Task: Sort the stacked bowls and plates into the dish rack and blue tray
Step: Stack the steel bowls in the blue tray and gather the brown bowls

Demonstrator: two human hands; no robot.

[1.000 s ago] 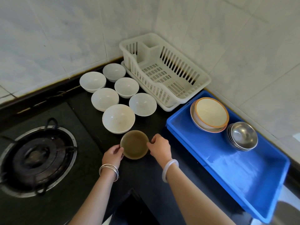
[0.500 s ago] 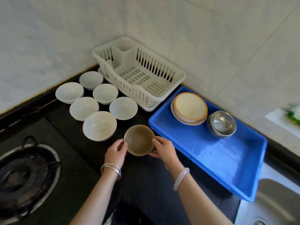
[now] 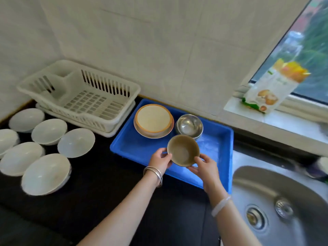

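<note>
A brown bowl (image 3: 183, 150) is held in the air over the front of the blue tray (image 3: 220, 139). My left hand (image 3: 159, 159) grips its left rim and my right hand (image 3: 204, 166) grips its lower right side. Inside the tray, at the back, sit an orange-rimmed plate stack (image 3: 153, 120) and a stack of steel bowls (image 3: 189, 126). The white dish rack (image 3: 79, 96) stands empty to the tray's left. Several white bowls (image 3: 76, 142) rest on the black counter at the left.
A steel sink (image 3: 284, 206) lies to the right of the tray. A yellow and white packet (image 3: 271, 89) leans on the window sill at the upper right. Tiled walls close off the back of the black counter (image 3: 106, 183).
Both hands lifted the brown bowl off the counter and carried it right, over the blue tray. The view swung right, bringing the sink and window in and losing the stove.
</note>
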